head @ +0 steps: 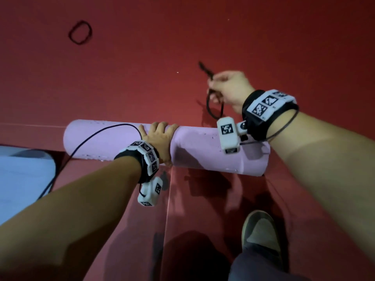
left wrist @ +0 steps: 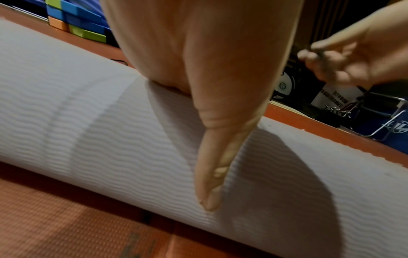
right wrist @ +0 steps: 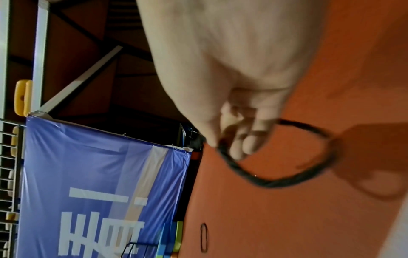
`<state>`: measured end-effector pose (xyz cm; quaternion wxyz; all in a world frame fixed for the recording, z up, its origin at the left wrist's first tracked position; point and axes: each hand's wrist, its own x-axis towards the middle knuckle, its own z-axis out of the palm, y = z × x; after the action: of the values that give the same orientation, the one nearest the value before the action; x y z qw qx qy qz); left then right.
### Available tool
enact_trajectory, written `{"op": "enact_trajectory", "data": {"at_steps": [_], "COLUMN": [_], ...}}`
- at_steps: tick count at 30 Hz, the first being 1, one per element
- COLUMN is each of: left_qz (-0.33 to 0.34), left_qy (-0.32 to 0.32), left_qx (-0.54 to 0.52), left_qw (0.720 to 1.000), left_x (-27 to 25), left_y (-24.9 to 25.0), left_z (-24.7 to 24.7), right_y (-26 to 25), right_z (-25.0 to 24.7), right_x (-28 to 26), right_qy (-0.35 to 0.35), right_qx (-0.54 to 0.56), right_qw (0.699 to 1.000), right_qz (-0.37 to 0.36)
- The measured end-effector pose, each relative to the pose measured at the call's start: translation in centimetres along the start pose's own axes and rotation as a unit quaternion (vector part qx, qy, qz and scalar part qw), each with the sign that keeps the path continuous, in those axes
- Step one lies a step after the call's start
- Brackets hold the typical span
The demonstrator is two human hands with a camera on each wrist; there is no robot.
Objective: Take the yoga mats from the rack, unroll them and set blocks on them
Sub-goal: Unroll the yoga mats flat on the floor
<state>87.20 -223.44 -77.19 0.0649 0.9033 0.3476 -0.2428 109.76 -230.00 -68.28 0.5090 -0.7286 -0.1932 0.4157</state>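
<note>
Left hand (head: 157,141) lies palm-down, fingers straight, pressing on top of the rolled lilac yoga mat (head: 113,139), near its middle. Right hand (head: 230,88) is raised beyond the roll, fingers curled, pinching a black elastic band (head: 211,107) that hangs in a loop. Roll lies crosswise on the red floor (head: 203,37). Second black band (head: 80,33) lies farther off on the floor. Pale blue mat (head: 22,175) at left. Coloured blocks (left wrist: 75,19) stacked at the floor's edge.
</note>
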Motion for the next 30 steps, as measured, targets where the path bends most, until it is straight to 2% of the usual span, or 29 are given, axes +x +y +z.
{"op": "enact_trajectory", "data": {"at_steps": [3,5,7,9,12,14,15,18,19,22,23,26,28,30], "left_qz": [-0.008,-0.013,-0.021,-0.024,-0.026,-0.029,-0.029,-0.013,-0.005,0.024,0.032,0.039,0.016,-0.013], "left_qy": [-0.003,0.005,0.014,0.017,0.021,0.023,0.023,0.013,0.003,-0.035,-0.047,-0.058,-0.038,-0.042], "left_qx": [0.005,0.007,0.009,0.010,0.012,0.027,0.041,0.071,0.075,0.061,0.047,0.011,-0.025,-0.087], "left_qw": [1.000,1.000,1.000,1.000,0.999,0.999,0.999,0.997,0.997,0.997,0.997,0.998,0.999,0.995], "left_x": [-0.1,-0.2,-0.3,-0.5,-0.9,-1.1,-1.3,-1.9,-2.1,-2.2,-2.2,-2.4,-2.5,-2.6], "left_y": [0.1,0.3,0.3,0.4,0.6,0.7,0.7,0.6,0.4,-0.7,-1.2,-1.7,-1.4,-1.5], "left_z": [-0.1,0.2,0.4,0.4,0.2,0.3,0.4,-0.1,-0.6,-2.1,-2.3,-2.5,-2.4,-2.1], "right_y": [-1.5,-1.1,0.6,3.6,6.3,6.7,6.7,6.9,6.9,7.8,8.0,7.9,7.7,7.6], "right_z": [0.2,0.5,1.1,1.4,1.4,1.1,1.0,0.9,1.1,2.0,2.3,2.6,2.5,2.3], "right_x": [3.5,3.5,2.0,1.4,0.4,-0.4,-0.8,-1.3,-1.5,-2.2,-2.4,-2.7,-2.8,-2.9], "right_qy": [0.097,0.099,0.045,-0.045,-0.182,-0.246,-0.259,-0.264,-0.270,-0.275,-0.279,-0.299,-0.295,-0.289], "right_qx": [-0.036,-0.078,-0.156,-0.263,-0.429,-0.488,-0.492,-0.476,-0.492,-0.585,-0.595,-0.565,-0.542,-0.545], "right_qw": [0.994,0.991,0.986,0.964,0.884,0.837,0.830,0.839,0.827,0.762,0.753,0.769,0.787,0.787], "right_qz": [-0.044,-0.053,-0.039,0.003,0.038,0.037,0.033,0.016,0.008,-0.033,-0.034,-0.015,0.011,0.019]}}
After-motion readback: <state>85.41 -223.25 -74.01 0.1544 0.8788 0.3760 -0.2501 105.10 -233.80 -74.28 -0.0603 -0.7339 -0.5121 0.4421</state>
